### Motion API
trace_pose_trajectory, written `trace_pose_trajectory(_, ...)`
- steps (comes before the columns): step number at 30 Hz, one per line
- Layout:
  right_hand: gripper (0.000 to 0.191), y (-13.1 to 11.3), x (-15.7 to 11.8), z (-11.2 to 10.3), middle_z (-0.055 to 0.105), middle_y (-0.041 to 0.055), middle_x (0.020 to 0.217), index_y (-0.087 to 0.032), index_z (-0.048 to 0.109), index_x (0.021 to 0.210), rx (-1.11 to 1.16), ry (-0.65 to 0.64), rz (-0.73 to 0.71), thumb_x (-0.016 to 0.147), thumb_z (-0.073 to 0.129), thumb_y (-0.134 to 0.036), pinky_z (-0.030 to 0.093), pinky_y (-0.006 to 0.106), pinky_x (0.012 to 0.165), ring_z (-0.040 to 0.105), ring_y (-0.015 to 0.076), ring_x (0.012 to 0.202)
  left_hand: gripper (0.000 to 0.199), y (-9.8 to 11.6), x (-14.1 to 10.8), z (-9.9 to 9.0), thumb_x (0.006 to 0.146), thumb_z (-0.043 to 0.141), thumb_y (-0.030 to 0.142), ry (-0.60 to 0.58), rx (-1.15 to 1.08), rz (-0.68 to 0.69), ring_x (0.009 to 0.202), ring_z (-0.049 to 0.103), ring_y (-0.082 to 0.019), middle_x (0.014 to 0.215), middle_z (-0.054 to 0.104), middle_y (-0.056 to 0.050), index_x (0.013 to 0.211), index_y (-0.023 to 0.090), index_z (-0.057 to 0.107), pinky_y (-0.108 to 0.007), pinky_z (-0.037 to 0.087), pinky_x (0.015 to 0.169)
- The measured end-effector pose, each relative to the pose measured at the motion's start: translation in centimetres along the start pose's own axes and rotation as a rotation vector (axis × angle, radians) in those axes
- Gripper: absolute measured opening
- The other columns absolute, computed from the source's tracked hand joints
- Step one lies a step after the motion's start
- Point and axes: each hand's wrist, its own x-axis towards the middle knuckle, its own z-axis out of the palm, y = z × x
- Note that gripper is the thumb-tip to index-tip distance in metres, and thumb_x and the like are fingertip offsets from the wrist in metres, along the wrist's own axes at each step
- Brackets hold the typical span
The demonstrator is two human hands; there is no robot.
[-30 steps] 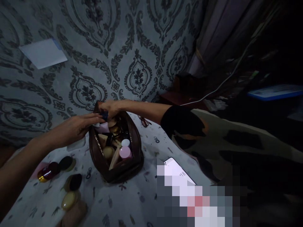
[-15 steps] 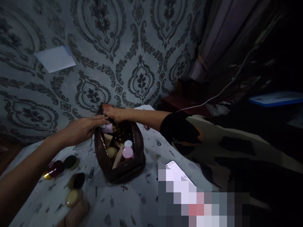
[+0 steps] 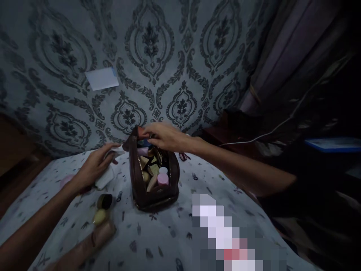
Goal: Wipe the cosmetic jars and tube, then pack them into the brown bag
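Note:
A brown zippered cosmetic bag (image 3: 135,188) stands wide open on the patterned white sheet. Inside it are a pink-lidded jar (image 3: 163,179), a white-lidded jar (image 3: 163,171) and several pale yellow items. My right hand (image 3: 166,136) is over the bag's far end, thumb and fingers apart, fingertips at an orange-brown piece (image 3: 141,132) by the rim. To the bag's left, my left hand (image 3: 97,162) pinches a small whitish, partly see-through item (image 3: 116,149), too blurred to name.
Left of the bag lie a dark-lidded round jar (image 3: 104,201), a yellow round item (image 3: 100,216) and a white flat thing (image 3: 105,178). A blurred tan shape (image 3: 104,235) is below them. Red-framed glasses (image 3: 184,156) lie behind the bag. Pixelation covers the lower right.
My left hand has drawn away from the bag to the left with the whitish item. My right hand has lifted out of the bag's far end. The view has shifted left.

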Motion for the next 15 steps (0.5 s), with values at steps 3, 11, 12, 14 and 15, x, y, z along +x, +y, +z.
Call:
trace_pose_trajectory(3,0.019,-3.6,-3.4,1.0,0.07,0.0084,0.099,-0.013,0.068,0.107,0.136,0.088,-0.113,0.092,0.056,-0.014,0.047,0.03,0.085,0.064,0.019,0.094,0.047,-1.9,-3.1,-0.2,0.086,0.044,0.059,0.018,-0.046,-0.161,0.073,0.063,-0.021,0.073,0.068,-0.002,0.087,0.018,0.066,-0.027,0.049,0.071)
trace_pose_trajectory(11,0.022,-12.0,-8.7,5.5,0.069,0.0122,0.106,-0.014,0.067,0.114,0.389,-0.19,-0.199,0.097,0.052,-0.018,0.05,0.03,0.081,0.066,0.0204,0.095,0.049,-7.9,-11.1,-1.2,0.089,0.029,0.059,0.274,0.132,-0.46,0.068,0.055,-0.019,0.065,0.057,-0.002,0.071,0.02,0.054,-0.028,0.041,0.066)
trace_pose_trajectory(12,0.023,-12.6,-8.9,6.3,0.069,0.0125,0.107,-0.014,0.067,0.115,0.391,-0.214,-0.181,0.097,0.053,-0.019,0.05,0.031,0.081,0.067,0.0212,0.096,0.049,-8.6,-12.1,-0.9,0.089,0.029,0.057,0.265,0.156,-0.453,0.073,0.057,-0.021,0.074,0.061,-0.003,0.081,0.019,0.058,-0.03,0.043,0.07)
trace_pose_trajectory(14,0.023,-13.7,-9.1,8.1,0.07,0.0128,0.109,-0.015,0.068,0.114,0.411,-0.246,-0.146,0.094,0.057,-0.019,0.05,0.032,0.083,0.067,0.0225,0.099,0.051,-10.1,-14.2,-0.2,0.088,0.034,0.056,0.185,0.188,-0.403,0.086,0.059,-0.024,0.097,0.065,-0.008,0.106,0.017,0.061,-0.034,0.046,0.081)
trace_pose_trajectory(15,0.023,-14.2,-9.1,9.1,0.071,0.0122,0.11,-0.015,0.068,0.113,0.433,-0.253,-0.122,0.093,0.059,-0.018,0.05,0.032,0.085,0.067,0.0224,0.099,0.054,-10.7,-15.2,0.2,0.086,0.039,0.056,0.124,0.209,-0.357,0.093,0.059,-0.026,0.105,0.064,-0.01,0.116,0.017,0.059,-0.036,0.046,0.085)
